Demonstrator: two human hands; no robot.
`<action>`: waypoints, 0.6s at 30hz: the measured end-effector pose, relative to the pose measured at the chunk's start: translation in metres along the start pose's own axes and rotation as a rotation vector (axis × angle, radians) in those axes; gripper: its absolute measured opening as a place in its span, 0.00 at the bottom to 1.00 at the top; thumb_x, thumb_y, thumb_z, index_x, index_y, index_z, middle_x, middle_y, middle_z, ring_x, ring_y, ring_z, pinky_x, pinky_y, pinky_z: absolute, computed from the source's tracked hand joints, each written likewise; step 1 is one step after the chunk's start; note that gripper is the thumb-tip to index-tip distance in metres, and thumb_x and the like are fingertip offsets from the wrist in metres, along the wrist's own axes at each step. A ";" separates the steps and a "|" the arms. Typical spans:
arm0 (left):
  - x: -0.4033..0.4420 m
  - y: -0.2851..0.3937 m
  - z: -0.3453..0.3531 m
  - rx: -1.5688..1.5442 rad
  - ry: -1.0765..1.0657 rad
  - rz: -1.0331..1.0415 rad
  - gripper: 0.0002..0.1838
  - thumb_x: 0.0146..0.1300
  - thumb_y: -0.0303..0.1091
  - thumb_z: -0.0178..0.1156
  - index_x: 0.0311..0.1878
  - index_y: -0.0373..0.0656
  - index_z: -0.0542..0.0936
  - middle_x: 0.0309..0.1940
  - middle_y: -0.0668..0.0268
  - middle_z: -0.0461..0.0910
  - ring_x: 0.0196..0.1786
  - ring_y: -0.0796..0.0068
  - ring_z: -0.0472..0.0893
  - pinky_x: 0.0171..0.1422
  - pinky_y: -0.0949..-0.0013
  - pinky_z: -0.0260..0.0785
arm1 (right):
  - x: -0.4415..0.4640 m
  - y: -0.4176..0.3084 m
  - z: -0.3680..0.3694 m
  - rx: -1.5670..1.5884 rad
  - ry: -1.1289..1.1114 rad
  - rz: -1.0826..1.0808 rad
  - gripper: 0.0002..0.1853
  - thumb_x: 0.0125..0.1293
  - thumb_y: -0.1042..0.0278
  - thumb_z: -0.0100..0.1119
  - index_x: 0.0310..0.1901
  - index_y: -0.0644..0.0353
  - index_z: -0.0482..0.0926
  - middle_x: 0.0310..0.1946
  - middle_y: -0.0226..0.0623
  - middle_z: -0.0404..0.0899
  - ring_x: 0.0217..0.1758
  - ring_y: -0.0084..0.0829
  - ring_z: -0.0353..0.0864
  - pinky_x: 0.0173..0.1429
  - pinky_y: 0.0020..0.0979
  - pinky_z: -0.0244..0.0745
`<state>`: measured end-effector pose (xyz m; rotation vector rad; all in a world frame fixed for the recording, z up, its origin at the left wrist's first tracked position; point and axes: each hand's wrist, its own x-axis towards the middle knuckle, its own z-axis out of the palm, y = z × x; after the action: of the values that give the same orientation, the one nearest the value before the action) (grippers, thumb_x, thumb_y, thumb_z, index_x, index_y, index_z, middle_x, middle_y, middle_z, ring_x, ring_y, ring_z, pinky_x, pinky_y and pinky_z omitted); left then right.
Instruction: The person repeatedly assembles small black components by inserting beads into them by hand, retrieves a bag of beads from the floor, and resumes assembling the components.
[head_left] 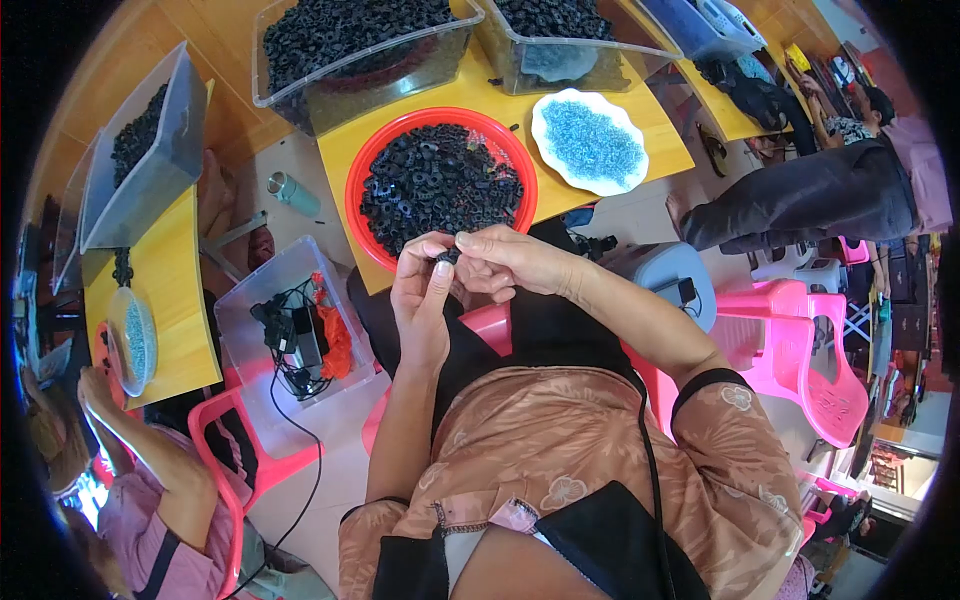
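Just past the near rim of a red basket (532, 180), my two hands meet above my lap. My left hand (424, 290) pinches a small black part (448, 257) between thumb and fingers. The fingers of my right hand (500, 262) are bent and closed right beside that part; whether they grip something small is hidden. Many black ring-like pieces (435, 185) fill the basket. To its right lies a white scalloped plate (541, 103) with small clear-blue pieces (590, 143).
Clear bins (372, 65) of black parts stand behind the basket on the yellow table (665, 130). A bin with cables (255, 375) is low at left. People sit at left and stand at right, near pink chairs (775, 330).
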<state>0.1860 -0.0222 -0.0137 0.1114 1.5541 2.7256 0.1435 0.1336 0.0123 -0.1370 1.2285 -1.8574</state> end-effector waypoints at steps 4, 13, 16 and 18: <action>-0.001 -0.005 -0.005 -0.006 -0.012 0.010 0.12 0.68 0.29 0.52 0.53 0.38 0.72 0.51 0.65 0.73 0.54 0.77 0.71 0.62 0.70 0.59 | 0.004 -0.002 0.004 0.052 -0.033 0.051 0.26 0.68 0.38 0.47 0.24 0.53 0.67 0.14 0.20 0.55 0.14 0.13 0.47 0.17 0.18 0.41; 0.000 -0.002 -0.009 -0.056 -0.061 -0.022 0.11 0.70 0.30 0.49 0.50 0.35 0.75 0.50 0.64 0.75 0.53 0.76 0.72 0.61 0.70 0.61 | 0.015 0.011 0.018 0.271 0.023 0.045 0.25 0.66 0.40 0.50 0.23 0.53 0.67 0.12 0.18 0.53 0.12 0.12 0.46 0.15 0.18 0.39; 0.000 -0.004 -0.011 -0.085 -0.066 0.021 0.11 0.69 0.30 0.50 0.49 0.34 0.76 0.48 0.64 0.76 0.51 0.77 0.74 0.59 0.71 0.62 | 0.013 0.001 0.033 0.313 0.089 0.018 0.21 0.67 0.43 0.51 0.27 0.53 0.70 0.12 0.17 0.52 0.11 0.12 0.46 0.15 0.18 0.39; -0.001 -0.007 -0.012 -0.013 -0.057 0.081 0.12 0.69 0.30 0.51 0.51 0.34 0.76 0.44 0.66 0.77 0.48 0.78 0.75 0.57 0.71 0.65 | 0.014 0.002 0.037 0.358 0.105 -0.007 0.18 0.67 0.46 0.51 0.31 0.53 0.73 0.12 0.16 0.52 0.11 0.12 0.47 0.15 0.18 0.39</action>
<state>0.1857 -0.0290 -0.0259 0.2546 1.5502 2.7662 0.1555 0.0978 0.0245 0.1541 0.9440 -2.0795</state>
